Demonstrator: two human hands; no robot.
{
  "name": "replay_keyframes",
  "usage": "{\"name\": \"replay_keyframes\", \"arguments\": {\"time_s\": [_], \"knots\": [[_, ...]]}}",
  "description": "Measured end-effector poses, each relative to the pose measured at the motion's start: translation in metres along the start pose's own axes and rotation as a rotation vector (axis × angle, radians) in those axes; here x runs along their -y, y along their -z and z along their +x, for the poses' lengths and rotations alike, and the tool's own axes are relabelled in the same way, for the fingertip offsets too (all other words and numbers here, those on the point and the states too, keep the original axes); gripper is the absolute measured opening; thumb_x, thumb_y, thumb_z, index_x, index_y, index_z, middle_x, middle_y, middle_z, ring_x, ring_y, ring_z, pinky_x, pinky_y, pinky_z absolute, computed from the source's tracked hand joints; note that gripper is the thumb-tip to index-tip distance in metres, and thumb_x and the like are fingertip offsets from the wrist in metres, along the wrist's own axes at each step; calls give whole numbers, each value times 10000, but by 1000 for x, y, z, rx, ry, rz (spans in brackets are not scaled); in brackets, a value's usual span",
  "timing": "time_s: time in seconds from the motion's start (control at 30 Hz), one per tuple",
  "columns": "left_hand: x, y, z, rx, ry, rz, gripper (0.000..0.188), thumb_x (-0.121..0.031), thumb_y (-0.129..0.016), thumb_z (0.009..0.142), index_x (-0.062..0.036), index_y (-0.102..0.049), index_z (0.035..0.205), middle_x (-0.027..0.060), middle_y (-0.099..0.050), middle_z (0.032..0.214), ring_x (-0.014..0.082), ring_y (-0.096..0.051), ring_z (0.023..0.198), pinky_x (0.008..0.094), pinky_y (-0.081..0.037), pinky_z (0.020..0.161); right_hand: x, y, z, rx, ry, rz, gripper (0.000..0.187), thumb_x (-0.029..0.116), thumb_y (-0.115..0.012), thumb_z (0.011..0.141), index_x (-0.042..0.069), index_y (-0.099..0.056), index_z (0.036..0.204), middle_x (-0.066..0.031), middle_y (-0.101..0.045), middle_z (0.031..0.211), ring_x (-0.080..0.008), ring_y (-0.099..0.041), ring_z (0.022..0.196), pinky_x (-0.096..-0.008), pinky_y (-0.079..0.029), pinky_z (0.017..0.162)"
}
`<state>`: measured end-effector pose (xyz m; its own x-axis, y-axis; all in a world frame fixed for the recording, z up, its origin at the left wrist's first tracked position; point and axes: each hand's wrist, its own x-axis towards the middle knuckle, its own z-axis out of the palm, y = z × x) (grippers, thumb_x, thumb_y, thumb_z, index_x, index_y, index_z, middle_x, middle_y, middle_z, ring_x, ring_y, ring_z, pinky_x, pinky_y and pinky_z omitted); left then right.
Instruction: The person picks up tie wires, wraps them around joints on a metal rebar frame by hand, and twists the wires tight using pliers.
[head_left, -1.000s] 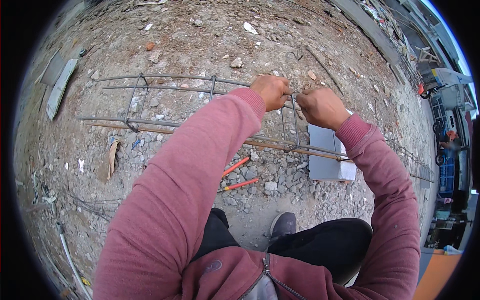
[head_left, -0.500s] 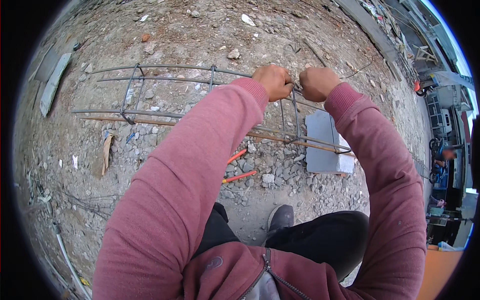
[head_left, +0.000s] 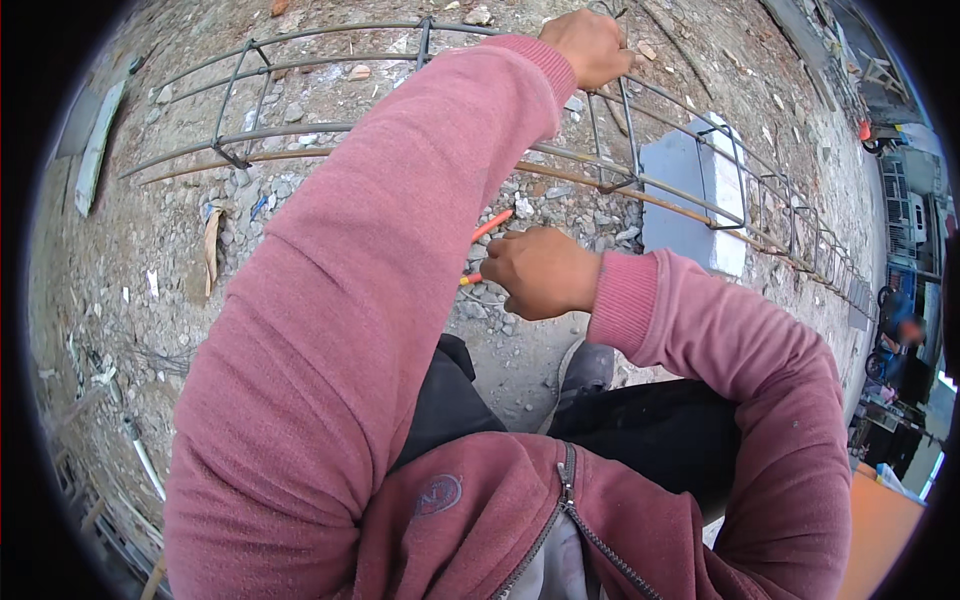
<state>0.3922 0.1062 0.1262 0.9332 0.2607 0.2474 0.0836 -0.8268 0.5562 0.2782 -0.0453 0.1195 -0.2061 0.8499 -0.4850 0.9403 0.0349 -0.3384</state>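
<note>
Two bare hands are at work above rough, stony ground [head_left: 330, 350], their forearms in dusty-pink sleeves [head_left: 370, 260]. The left hand [head_left: 590, 48], at the far side, is curled closed on the far upper bar of a long steel rebar cage [head_left: 604, 186], just beside one of its square stirrups; the fingertips are hidden. The right hand [head_left: 543, 272] is nearer, with bent fingers over the red-and-yellow handles of a tool [head_left: 491, 226] lying on the gravel. One handle shows beyond the fingers, the other is partly covered, and I cannot tell whether the hand grips it.

The cage lies across the scene from left to far right, passing behind the left sleeve and over a pale block [head_left: 675, 178] on the right. A grey shoe [head_left: 587, 368] stands near, below the right hand. Well apart on the left are a pale board [head_left: 100, 150] and a brown strip [head_left: 212, 250].
</note>
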Motion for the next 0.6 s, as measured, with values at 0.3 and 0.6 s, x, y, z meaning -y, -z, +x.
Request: {"name": "replay_keyframes", "arguments": {"time_s": [0.3, 0.6], "knots": [[23, 33, 8, 350, -47, -371, 231, -215, -662, 784, -90, -698, 975, 88, -685, 813, 170, -637, 687, 293, -503, 687, -50, -146, 69, -237, -102, -255, 256, 209, -474, 870, 78, -547, 1078, -68, -545, 1059, -230, -515, 1051, -428, -396, 893], [20, 35, -3, 352, 39, -107, 264, -289, -587, 811, -159, -687, 1017, 53, -677, 958, 220, -632, 898, 352, -487, 801, -13, -42, -59, 189, -283, 1076, 371, 111, -550, 736, 66, -504, 1101, -100, -589, 840, -188, -593, 706, -322, -481, 620]]}}
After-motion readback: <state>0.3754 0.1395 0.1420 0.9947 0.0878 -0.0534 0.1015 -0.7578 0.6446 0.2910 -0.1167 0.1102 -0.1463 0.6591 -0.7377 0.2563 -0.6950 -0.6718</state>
